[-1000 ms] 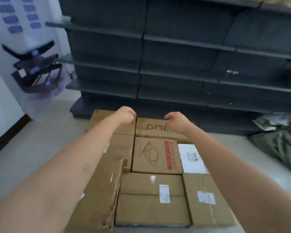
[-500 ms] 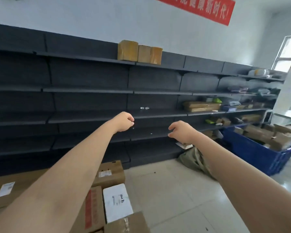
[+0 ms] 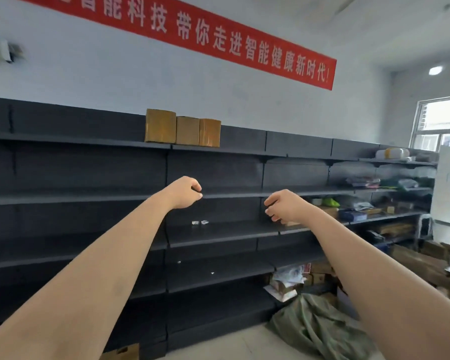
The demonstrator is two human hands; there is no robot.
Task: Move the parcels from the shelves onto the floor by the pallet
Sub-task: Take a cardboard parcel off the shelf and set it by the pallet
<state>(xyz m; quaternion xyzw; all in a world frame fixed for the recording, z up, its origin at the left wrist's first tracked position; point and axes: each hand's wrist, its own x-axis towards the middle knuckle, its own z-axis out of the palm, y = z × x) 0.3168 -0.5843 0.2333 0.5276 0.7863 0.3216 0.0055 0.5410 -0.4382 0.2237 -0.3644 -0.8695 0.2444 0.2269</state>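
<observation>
Three brown cardboard parcels [image 3: 182, 129] stand side by side on the top shelf of the long dark shelving [image 3: 218, 193]. Both my arms stretch forward at mid-shelf height, well below those parcels. My left hand [image 3: 186, 192] is curled into a loose fist with nothing in it. My right hand [image 3: 281, 206] has its fingers curled, apart from each other, also holding nothing. More parcels and bags [image 3: 390, 183] fill the shelves at the far right. A corner of a cardboard box [image 3: 122, 353] shows at the bottom edge.
A green sack [image 3: 320, 328] lies on the floor at the shelf's foot, with loose papers and small boxes [image 3: 289, 281] behind it. Cardboard boxes [image 3: 431, 258] pile up at the right. A red banner [image 3: 192, 35] hangs on the wall, with a window [image 3: 442, 120] at right.
My view has swung up from the stacked parcels on the floor to the shelving and wall. Both hands rose with it, staying empty and apart.
</observation>
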